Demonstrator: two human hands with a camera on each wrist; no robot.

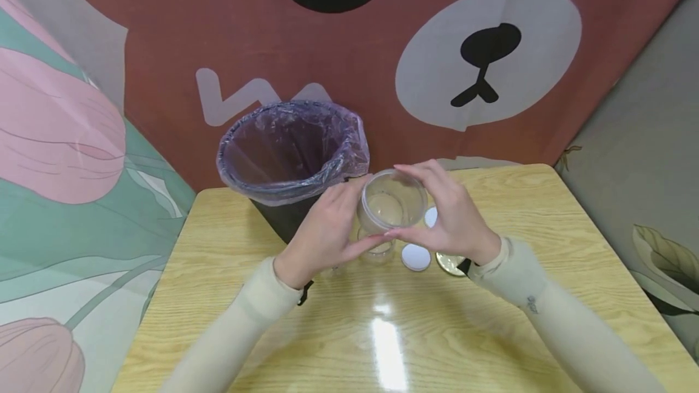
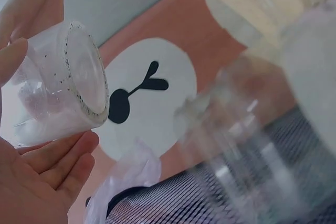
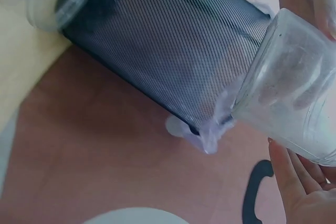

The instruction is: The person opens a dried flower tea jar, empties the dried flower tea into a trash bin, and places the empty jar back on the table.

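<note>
Both hands hold a clear, see-through jar [image 1: 392, 202] above the table, its round mouth facing the head camera. My left hand [image 1: 330, 223] grips its left side and my right hand [image 1: 453, 214] its right side, with thumbs along the near edge. In the left wrist view, small dark specks ring the base of the jar [image 2: 63, 85]. The right wrist view shows the jar [image 3: 291, 80] between the two hands. Below it, another clear jar [image 1: 377, 252] stands on the table, partly hidden by the left thumb.
Behind the left hand stands a dark mesh trash bin [image 1: 278, 217] lined with a purple bag [image 1: 360, 150]. White round lids [image 1: 416, 257] and a gold lid [image 1: 450, 264] lie on the wooden table [image 1: 327, 344] near the right hand. A printed cloth [image 1: 327, 53] hangs behind.
</note>
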